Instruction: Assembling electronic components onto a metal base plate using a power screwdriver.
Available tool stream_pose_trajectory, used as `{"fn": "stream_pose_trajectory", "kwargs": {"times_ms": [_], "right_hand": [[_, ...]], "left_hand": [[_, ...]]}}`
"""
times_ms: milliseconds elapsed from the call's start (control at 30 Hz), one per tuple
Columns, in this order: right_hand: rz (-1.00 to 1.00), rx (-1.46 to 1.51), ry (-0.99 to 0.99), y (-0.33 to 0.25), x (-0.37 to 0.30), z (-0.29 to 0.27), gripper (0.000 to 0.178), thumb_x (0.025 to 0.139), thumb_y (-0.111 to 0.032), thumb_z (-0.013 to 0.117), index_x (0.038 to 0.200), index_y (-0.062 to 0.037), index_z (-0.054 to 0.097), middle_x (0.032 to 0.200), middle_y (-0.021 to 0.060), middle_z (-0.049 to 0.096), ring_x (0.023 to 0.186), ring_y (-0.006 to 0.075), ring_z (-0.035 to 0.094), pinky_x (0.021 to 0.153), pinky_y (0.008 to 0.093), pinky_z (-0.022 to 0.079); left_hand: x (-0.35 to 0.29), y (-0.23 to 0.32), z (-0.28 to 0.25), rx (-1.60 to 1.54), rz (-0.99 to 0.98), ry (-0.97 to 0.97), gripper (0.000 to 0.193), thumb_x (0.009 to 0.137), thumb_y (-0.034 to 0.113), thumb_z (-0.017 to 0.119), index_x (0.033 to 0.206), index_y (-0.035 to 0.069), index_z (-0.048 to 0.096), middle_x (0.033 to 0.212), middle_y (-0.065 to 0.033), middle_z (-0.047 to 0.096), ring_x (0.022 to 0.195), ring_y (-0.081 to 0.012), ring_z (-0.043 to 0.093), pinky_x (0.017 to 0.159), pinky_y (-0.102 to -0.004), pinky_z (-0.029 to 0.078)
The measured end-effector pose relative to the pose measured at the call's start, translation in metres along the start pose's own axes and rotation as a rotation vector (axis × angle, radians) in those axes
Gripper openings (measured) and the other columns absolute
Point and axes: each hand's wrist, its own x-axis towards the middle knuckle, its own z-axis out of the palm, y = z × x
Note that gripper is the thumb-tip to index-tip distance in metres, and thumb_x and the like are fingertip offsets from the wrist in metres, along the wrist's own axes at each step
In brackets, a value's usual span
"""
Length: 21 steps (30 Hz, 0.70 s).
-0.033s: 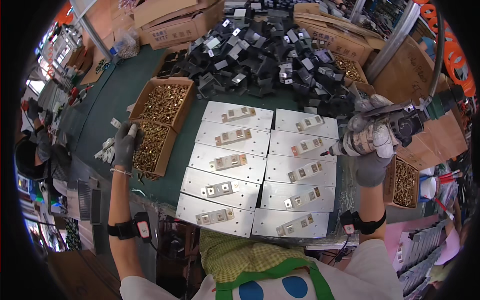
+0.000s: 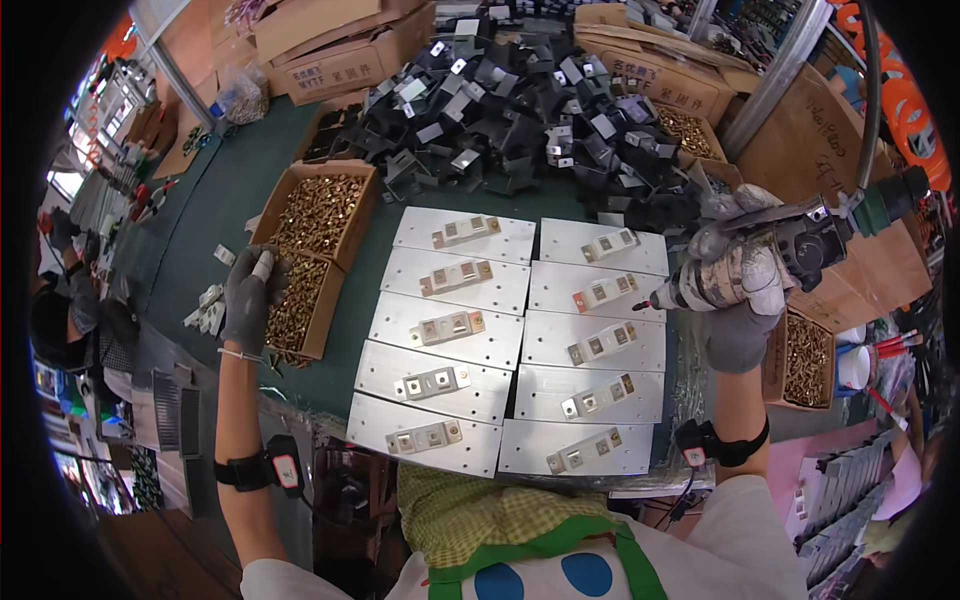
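My right hand (image 2: 740, 335), in a grey glove, grips a power screwdriver (image 2: 800, 250) partly wrapped in pale, worn tape. Its dark bit points left over the edge of the right column of plates. My left hand (image 2: 246, 305), also gloved, is at the left edge of a cardboard box of brass-coloured screws (image 2: 300, 300). Its fingers are bent together; what they hold, if anything, is hidden. Between my hands lie two columns of flat silver metal plates (image 2: 390, 318), each bearing a small pale bracket (image 2: 448, 328) with square openings.
Black and silver angled parts (image 2: 500, 110) are heaped at the back. Another screw box (image 2: 320, 210) adjoins the left one; a further one (image 2: 808, 360) stands at right. Small pale pieces (image 2: 208, 310) lie left of my hand. A metal post (image 2: 780, 80) rises at right. Another person works far left.
The view has shifted slightly, so the plates and boxes sit a little further left. My left hand remains by the screws, and my right hand still grips the screwdriver.
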Motion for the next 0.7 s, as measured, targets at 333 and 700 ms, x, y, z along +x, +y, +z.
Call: {"fn": "stream_pose_trajectory", "kwargs": {"times_ms": [333,700], "right_hand": [[-0.006,0.602,-0.346,-0.024,0.009,0.003,0.061,0.083,-0.027,0.053,0.131,-0.0017,0.025,0.120,0.0165,0.040,0.094,0.0273,0.046,0.071,0.0444,0.046],[-0.191,0.561,-0.561,-0.011,0.024,-0.026,0.067,0.080,-0.026,0.059,0.129,0.0037,0.025,0.112,0.0198,0.045,0.066,0.0147,0.049,0.063,0.0300,0.045]], "left_hand": [[-0.094,0.064,0.223,-0.730,-0.527,-1.021,0.025,0.089,0.027,0.048,0.101,0.005,0.049,0.084,0.0005,0.051,0.060,-0.0054,0.038,0.049,-0.0165,0.032],[-0.111,0.066,0.280,-0.849,-0.696,-1.066,0.036,0.086,0.042,0.049,0.084,0.007,0.051,0.069,0.0004,0.050,0.050,-0.0052,0.035,0.041,-0.0177,0.028]]}}
